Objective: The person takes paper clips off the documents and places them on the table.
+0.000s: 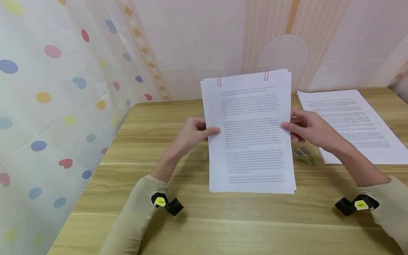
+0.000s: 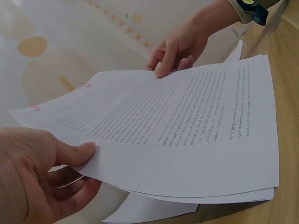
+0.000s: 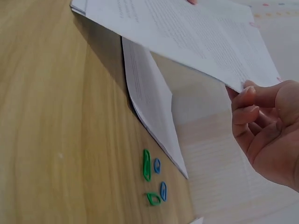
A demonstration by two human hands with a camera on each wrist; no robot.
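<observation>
Pale wood-grain desk (image 1: 159,226) fills my view, backed by a dotted curtain (image 1: 47,106) at nine o'clock. I see my left hand (image 1: 191,134) and right hand (image 1: 310,129) pinching opposite side edges of a printed paper stack (image 1: 250,141) fastened with two pink paper clips (image 1: 266,75), its lower edge resting on the desk. At three o'clock lies a second printed stack (image 1: 350,120), with loose green and blue paper clips (image 3: 153,179) between the stacks.

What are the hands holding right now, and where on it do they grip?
Both hold one clipped stack of printed pages: the left hand pinches its left edge mid-height, the right hand its right edge.
</observation>
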